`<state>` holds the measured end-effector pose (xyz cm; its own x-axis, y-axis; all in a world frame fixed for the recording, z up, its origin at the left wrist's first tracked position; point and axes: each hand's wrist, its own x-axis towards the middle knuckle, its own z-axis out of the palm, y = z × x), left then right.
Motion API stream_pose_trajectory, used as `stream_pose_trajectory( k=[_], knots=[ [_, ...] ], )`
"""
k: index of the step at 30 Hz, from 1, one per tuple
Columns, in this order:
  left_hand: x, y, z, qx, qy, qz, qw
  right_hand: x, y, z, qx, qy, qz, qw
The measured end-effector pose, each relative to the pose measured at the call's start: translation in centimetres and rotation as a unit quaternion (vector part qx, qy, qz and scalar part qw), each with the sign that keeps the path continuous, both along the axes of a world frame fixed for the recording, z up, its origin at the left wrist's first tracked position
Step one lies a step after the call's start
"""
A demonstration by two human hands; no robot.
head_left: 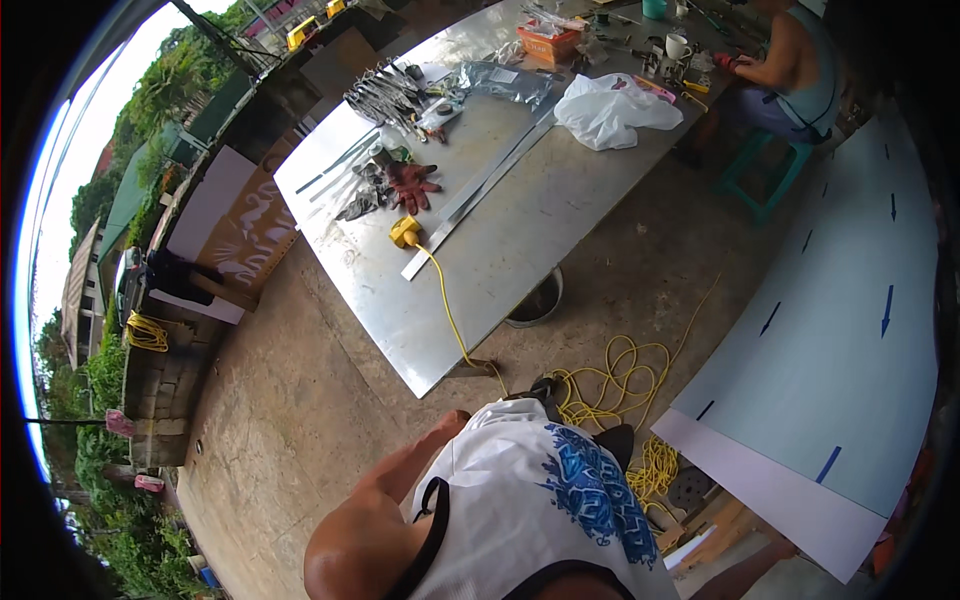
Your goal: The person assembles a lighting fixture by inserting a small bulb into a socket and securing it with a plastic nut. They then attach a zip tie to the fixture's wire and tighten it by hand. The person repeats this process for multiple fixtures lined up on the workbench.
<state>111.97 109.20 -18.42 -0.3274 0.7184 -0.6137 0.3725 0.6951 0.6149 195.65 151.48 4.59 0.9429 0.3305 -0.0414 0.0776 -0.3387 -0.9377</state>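
Note:
My left hand [455, 421] is at my waist, in front of my white shirt with a blue print, below the near corner of the metal-topped table [390, 345]; its fingers are hidden. My right forearm [745, 570] reaches out at the lower right toward a large pale sheet with blue marks [835, 300]. The right hand itself does not show. On the table, closest to me, lies a yellow outlet box [405, 232] with a yellow cord [450, 318] running over the edge. Beside it are long flat metal strips [485, 195] and a dark red work glove [412, 186].
A pile of tools [390, 98], a white plastic bag [612, 112] and an orange basket [548, 45] cover the table's far part. Another person [800, 75] sits there on a green stool [765, 175]. Coiled yellow cord [610, 385] lies on the concrete floor near a bucket [540, 300].

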Motion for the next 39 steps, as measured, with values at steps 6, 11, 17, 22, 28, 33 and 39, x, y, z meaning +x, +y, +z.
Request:
stream_pose_trajectory(
  k=[6, 11, 17, 22, 28, 33, 39],
  knots=[
    [-0.9, -6.9, 5.4, -0.152, -0.132, 0.209, 0.957, -3.8, -1.4, 0.3, 0.041, 0.055, -0.019, 0.997],
    [-1.7, -10.8, 6.8, -0.126, -0.106, 0.235, 0.958, -6.3, -3.8, -3.6, 0.078, 0.151, -0.041, 0.985],
    [-3.2, -11.9, 10.2, 0.009, -0.056, 0.294, 0.954, -14.0, -2.7, -10.7, 0.089, 0.318, 0.022, 0.944],
    [-2.9, -7.6, 20.7, 0.17, -0.06, 0.177, 0.968, -28.4, -4.4, -15.3, 0.002, 0.41, 0.231, 0.882],
    [4.4, -2.0, 34.4, 0.303, -0.216, -0.175, 0.911, -48.8, -15.4, -18.2, -0.183, 0.457, 0.41, 0.768],
    [8.8, -4.3, 34.4, 0.441, -0.236, -0.263, 0.825, -63.1, -28.1, -17.1, -0.33, 0.464, 0.482, 0.666],
    [0.8, -10.6, 30.2, 0.382, -0.123, -0.172, 0.9, -72.9, -36.9, -22.7, -0.428, 0.452, 0.48, 0.618]
  ],
)
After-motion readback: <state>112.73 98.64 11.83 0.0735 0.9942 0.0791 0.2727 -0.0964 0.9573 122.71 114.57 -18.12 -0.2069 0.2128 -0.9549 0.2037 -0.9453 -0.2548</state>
